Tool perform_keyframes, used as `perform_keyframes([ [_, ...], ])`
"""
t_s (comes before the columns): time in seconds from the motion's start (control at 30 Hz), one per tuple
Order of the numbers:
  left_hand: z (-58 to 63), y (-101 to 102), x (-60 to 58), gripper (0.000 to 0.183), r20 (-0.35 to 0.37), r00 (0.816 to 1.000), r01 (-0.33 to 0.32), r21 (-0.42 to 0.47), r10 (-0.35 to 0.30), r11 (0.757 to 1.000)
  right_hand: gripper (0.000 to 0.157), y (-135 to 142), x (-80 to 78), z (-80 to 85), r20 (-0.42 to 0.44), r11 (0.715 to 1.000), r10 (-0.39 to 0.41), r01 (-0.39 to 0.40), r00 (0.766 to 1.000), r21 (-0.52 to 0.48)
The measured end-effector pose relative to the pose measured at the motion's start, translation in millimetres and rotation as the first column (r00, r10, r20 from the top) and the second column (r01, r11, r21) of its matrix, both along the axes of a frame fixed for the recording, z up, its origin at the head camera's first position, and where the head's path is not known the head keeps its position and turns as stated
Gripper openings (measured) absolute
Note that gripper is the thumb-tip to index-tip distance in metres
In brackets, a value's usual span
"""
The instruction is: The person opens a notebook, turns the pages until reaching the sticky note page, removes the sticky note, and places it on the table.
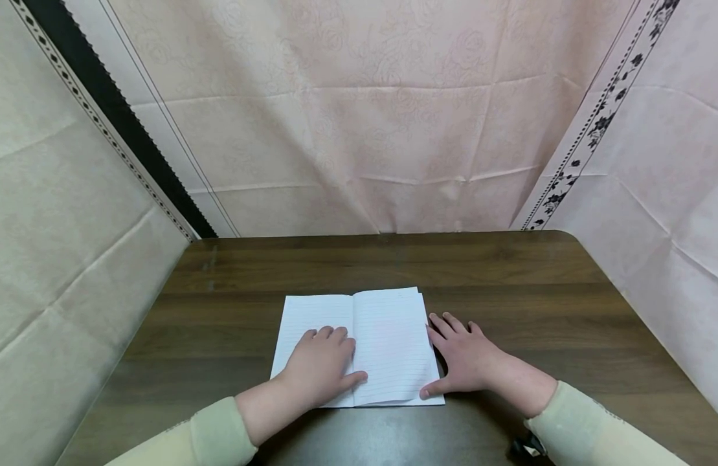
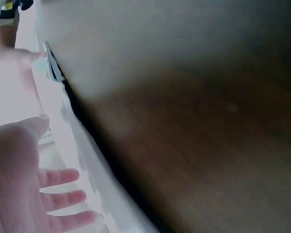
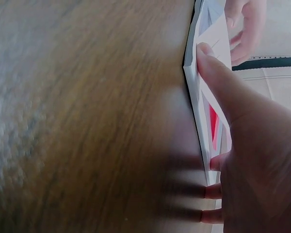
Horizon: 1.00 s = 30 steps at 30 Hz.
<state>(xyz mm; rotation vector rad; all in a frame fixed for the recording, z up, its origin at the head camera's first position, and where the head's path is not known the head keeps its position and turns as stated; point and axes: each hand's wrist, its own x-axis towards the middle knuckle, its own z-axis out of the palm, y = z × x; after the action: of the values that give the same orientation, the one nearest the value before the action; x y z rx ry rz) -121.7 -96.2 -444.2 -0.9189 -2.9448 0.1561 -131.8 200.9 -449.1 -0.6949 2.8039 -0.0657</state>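
Observation:
An open lined notebook (image 1: pixel 390 343) lies on the table, its white pages spread on both sides of the middle fold. My left hand (image 1: pixel 320 366) rests on the left page, fingers straight and pointing away, thumb reaching across the fold onto the right page. At the right edge is my right hand (image 1: pixel 469 356), its fingers spread. Its thumb touches the page near the lower right corner, and the other fingertips lie along the side edge. In the right wrist view, the notebook's edge (image 3: pixel 195 104) shows slightly parted pages, with a red patch between them.
The dark wooden table (image 1: pixel 219 343) extends around the notebook. A pale patterned cloth (image 1: pixel 364 129) hangs behind it, and similar cloth stands at both sides. A small black object (image 1: pixel 527 446) sits at the right sleeve's cuff.

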Motion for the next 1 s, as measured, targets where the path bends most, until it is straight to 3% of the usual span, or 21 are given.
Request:
perform_keyframes([
  [0.13, 2.5, 4.7, 7.9, 0.057, -0.114, 0.989, 0.084, -0.061, -0.091, 0.995, 0.125, 0.0, 0.5, 0.1, -0.001, 1.000, 0.000, 0.000, 1.000, -0.002],
  [0.27, 4.8, 9.1, 16.2, 0.055, -0.209, 0.955, 0.188, -0.119, -0.209, 0.975, 0.125, 0.2, 0.0, -1.5, -0.006, 1.000, 0.001, -0.001, 1.000, -0.002],
  [0.47, 8.6, 14.9, 24.5, 0.049, -0.253, 0.906, 0.316, -0.131, -0.339, 0.940, 0.125, -0.1, 0.5, -1.2, -0.015, 1.000, -0.001, 0.001, 1.000, -0.004],
  [0.63, 6.8, 16.5, 25.9, 0.050, -0.256, 0.884, 0.366, -0.142, -0.391, 0.920, 0.124, -1.1, 0.9, -2.7, -0.014, 1.000, -0.007, 0.007, 1.000, 0.010],
  [1.0, 5.2, 18.5, 25.6, 0.041, -0.261, 0.870, 0.392, -0.149, -0.418, 0.908, 0.123, -1.5, 1.6, -2.8, -0.033, 1.000, -0.014, 0.014, 0.999, 0.014],
])
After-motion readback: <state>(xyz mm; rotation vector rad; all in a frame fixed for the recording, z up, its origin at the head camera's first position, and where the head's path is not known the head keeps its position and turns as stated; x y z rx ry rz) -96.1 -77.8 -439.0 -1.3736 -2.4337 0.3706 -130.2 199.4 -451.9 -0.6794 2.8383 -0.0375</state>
